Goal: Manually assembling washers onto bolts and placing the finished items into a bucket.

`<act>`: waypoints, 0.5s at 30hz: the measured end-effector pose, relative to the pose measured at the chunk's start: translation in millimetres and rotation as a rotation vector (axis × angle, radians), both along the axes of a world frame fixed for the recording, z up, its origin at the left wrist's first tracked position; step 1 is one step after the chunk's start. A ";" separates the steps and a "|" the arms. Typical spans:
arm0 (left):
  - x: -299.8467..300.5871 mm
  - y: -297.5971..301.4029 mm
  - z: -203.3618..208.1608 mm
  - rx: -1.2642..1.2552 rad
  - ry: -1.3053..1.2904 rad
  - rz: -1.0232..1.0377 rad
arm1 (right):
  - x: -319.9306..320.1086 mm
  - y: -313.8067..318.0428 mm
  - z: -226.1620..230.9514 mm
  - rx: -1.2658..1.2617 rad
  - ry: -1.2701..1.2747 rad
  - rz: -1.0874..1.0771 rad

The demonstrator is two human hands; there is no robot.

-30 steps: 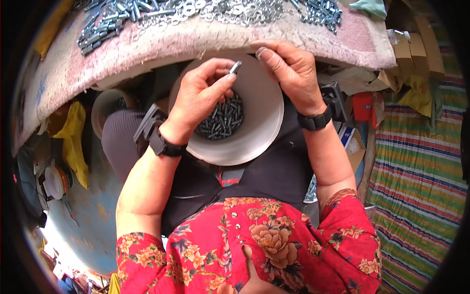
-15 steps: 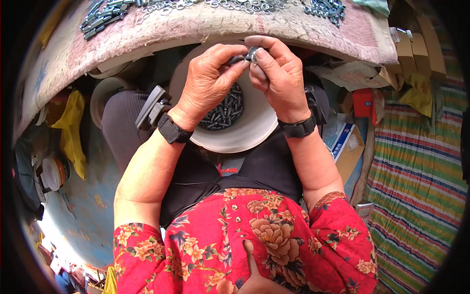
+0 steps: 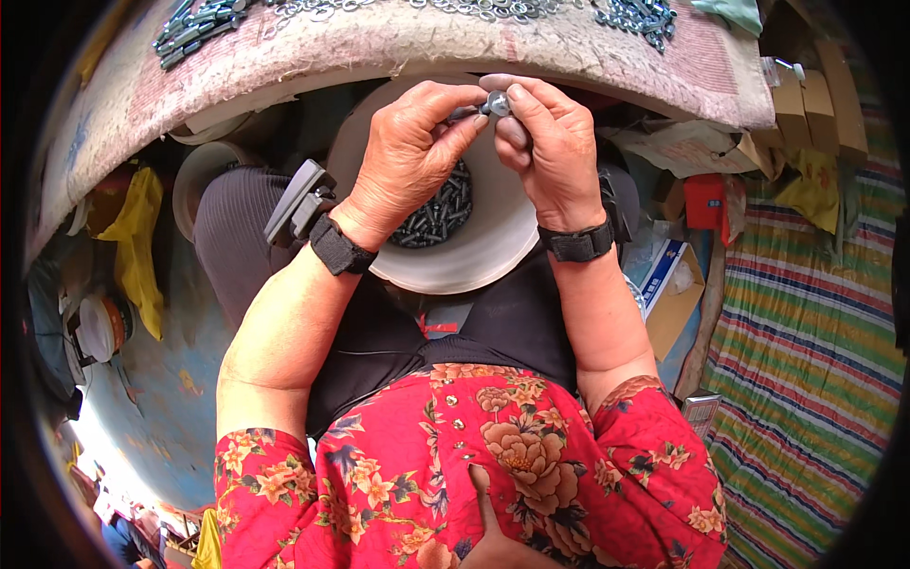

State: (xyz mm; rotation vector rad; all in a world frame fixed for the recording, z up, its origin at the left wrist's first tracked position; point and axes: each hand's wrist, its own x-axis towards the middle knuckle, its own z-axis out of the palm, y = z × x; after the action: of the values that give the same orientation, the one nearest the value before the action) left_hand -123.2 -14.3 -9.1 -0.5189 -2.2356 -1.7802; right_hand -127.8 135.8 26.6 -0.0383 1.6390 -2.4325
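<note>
My left hand point(image 3: 408, 142) pinches a dark metal bolt point(image 3: 483, 109) between thumb and fingers, most of its shank hidden in the grip. A shiny round washer point(image 3: 498, 102) sits at the bolt's end, facing up. It is held by the thumb and forefinger of my right hand point(image 3: 555, 147), whose other fingers curl beneath. Both hands meet above a white bucket point(image 3: 464, 273) between my knees. Many dark bolt-like pieces point(image 3: 436, 213) fill its bottom.
A cloth-covered table edge point(image 3: 398, 52) runs beyond my hands. On it lie metal cylinders point(image 3: 194, 28), flat washers point(image 3: 483, 9) and small metal parts point(image 3: 640, 19). Cardboard boxes point(image 3: 791, 104) and a striped sheet point(image 3: 796, 351) are at right, a yellow bag point(image 3: 137, 251) at left.
My right hand has shifted slightly right, and the washer's round face now shows more fully. My left hand keeps its pinch on the bolt.
</note>
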 end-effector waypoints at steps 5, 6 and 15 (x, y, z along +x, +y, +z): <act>-1.7 3.8 -6.6 0.028 -0.024 0.012 | 3.5 -10.8 -2.2 0.068 0.027 -0.154; -2.3 5.2 -7.4 0.075 -0.062 0.008 | 4.3 -11.3 -6.6 0.177 0.147 -0.215; 4.7 1.1 -0.4 0.474 -0.534 -0.161 | 10.6 -8.1 -22.3 0.418 0.398 -0.207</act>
State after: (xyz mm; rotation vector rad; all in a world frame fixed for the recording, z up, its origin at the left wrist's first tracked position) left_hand -118.5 -13.2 -9.4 -0.1325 -1.9748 -2.6826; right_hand -117.2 127.7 4.3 -0.3202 2.4075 -2.2697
